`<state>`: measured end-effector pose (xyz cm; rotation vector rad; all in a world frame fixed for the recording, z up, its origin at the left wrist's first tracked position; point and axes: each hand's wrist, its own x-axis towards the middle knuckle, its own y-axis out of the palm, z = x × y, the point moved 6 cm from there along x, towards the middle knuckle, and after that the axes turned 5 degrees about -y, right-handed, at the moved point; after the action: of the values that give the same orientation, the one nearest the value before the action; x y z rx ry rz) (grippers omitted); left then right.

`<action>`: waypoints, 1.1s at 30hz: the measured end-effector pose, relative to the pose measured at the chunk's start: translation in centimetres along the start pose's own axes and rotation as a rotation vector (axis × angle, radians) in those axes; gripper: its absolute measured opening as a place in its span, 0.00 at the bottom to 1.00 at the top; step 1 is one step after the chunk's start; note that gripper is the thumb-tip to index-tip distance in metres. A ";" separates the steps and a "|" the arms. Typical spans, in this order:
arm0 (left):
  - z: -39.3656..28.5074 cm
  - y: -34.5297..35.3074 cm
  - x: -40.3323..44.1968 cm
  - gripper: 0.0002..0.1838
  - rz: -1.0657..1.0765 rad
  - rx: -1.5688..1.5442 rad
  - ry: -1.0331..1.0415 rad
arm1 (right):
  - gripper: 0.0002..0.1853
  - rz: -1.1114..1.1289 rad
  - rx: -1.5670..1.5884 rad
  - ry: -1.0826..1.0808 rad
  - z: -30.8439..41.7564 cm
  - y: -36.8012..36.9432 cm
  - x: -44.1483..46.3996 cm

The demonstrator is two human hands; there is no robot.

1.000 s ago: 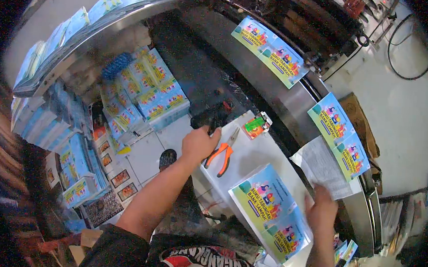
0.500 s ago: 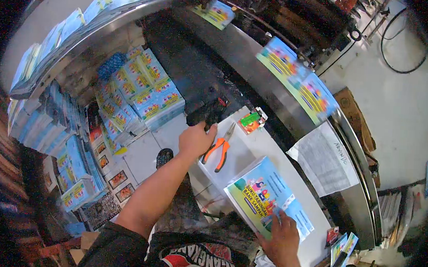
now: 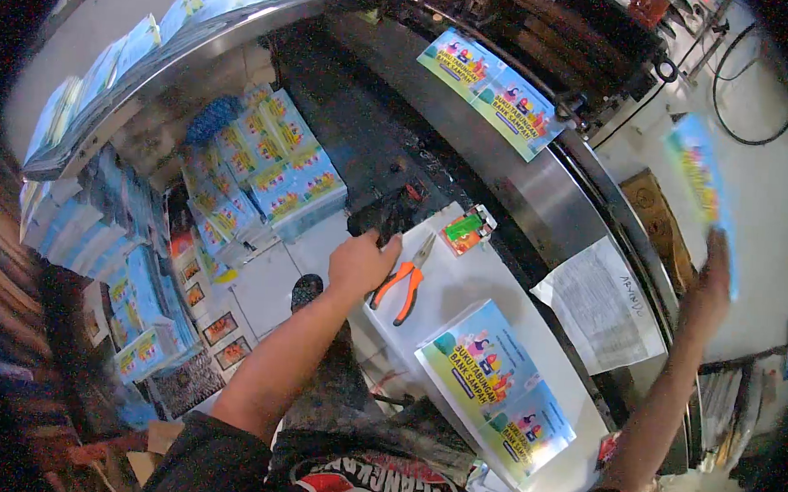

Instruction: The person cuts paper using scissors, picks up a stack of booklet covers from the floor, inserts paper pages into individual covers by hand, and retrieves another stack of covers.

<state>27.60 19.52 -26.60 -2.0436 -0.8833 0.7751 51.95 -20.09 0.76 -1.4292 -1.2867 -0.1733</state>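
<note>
My left hand (image 3: 364,264) is closed at a dark, lumpy black part (image 3: 387,212) at the edge of the white table; what its fingers grip is partly hidden. Raised at the far right, my right hand (image 3: 711,285) holds a blue and yellow printed sheet (image 3: 702,177), blurred by motion. A stack of printed sheets (image 3: 481,362), lettered "BUKU TABUNGAN BANK SAMPAH", lies on the white table. Pliers (image 3: 398,291) with orange and black handles rest beside my left hand. Another printed sheet (image 3: 491,91) lies on the long metal surface ahead.
A green and orange packet (image 3: 463,230) lies past the pliers. Paper marked with handwriting (image 3: 600,306) hangs over the metal edge. Printed stacks (image 3: 295,187) stand on the floor at left, with more on a shelf (image 3: 99,97). A black cable (image 3: 730,125) loops at upper right.
My right hand has left the stack and swung up to the right with a printed sheet. Sheets on the metal surface have shifted toward the upper left. My left hand stays put.
</note>
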 end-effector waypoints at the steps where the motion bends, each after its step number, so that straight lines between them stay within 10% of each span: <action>1: 0.0 -0.1 -0.1 0.33 -0.007 0.003 0.000 | 0.24 0.067 0.024 -0.015 0.1 2.9 -0.7; 4: 0.0 -0.5 -0.1 0.33 -0.018 -0.003 -0.018 | 0.24 0.476 0.083 0.048 5.4 7.0 -3.7; 9: 0.1 -0.3 -0.3 0.33 -0.026 -0.038 -0.019 | 0.18 0.527 0.396 0.018 11.8 2.9 -10.9; 13: 0.3 -0.4 -0.5 0.33 -0.053 -0.049 -0.011 | 0.41 0.980 0.452 0.004 18.7 -6.5 -16.9; 25: 0.1 -0.2 -0.1 0.35 -0.016 -0.052 -0.003 | 0.40 0.791 0.357 -0.195 21.5 -8.9 -22.4; 30: 0.1 0.0 0.0 0.35 0.012 -0.040 -0.001 | 0.23 1.151 0.967 0.307 16.2 -7.6 -19.7; 33: 0.3 0.3 0.3 0.35 0.009 -0.035 -0.001 | 0.18 1.076 0.497 0.293 10.2 -8.4 -14.3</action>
<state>27.63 19.70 -27.01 -2.0787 -0.8946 0.7700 34.61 -22.59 -7.83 -1.3978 -0.1774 0.5997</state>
